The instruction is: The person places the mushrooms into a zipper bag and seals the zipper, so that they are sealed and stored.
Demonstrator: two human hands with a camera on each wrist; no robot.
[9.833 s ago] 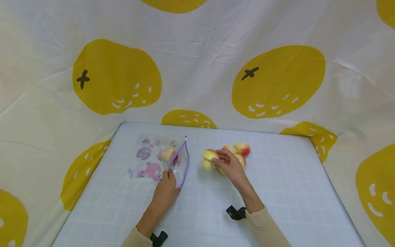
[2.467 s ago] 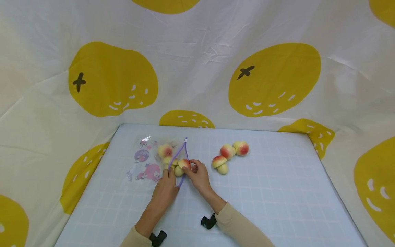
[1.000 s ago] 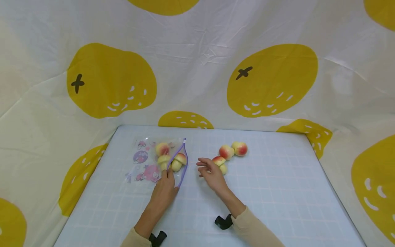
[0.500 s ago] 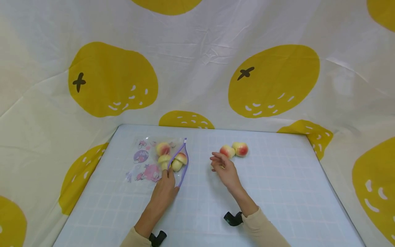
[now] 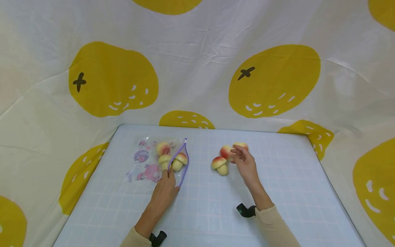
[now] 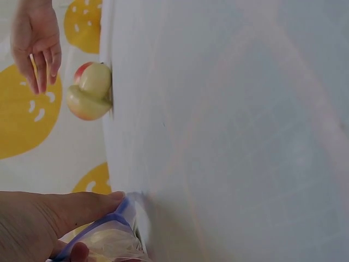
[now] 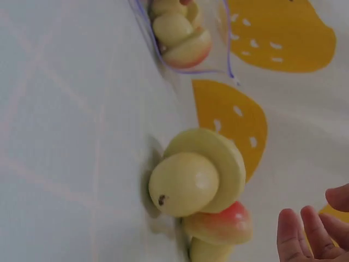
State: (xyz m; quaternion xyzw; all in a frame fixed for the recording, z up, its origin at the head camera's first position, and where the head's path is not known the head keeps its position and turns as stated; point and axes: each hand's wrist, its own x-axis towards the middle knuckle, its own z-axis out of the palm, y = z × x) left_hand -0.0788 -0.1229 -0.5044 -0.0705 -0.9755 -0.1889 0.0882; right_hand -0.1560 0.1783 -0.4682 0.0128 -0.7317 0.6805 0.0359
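My left hand (image 5: pixel 165 188) pinches the purple zip edge of a clear plastic zip bag (image 5: pixel 151 172) printed with pink and purple pictures. The bag's mouth faces right and gapes. Inside it lie three toy mushrooms with red-and-yellow caps: one at the back (image 5: pixel 163 148), one in the middle (image 5: pixel 164 159) and one by the mouth (image 5: pixel 180 162). Holding nothing, my right hand (image 5: pixel 247 168) hovers with loosely bent fingers beside three more: a near mushroom (image 5: pixel 219 165), a middle mushroom (image 5: pixel 225 151) and a far mushroom (image 5: pixel 241 144), partly hidden by the fingers.
A pale blue checked cloth covers the table (image 5: pixel 197 216). Behind and at both sides hangs a white curtain (image 5: pixel 197 68) with big yellow fruit prints. A black wrist mount (image 5: pixel 246 210) sticks out from the right sleeve.
Since the first frame, two mushrooms have gone into the bag, the last let go by my right hand. That hand has since moved right, past the near mushroom. My left hand stays put.
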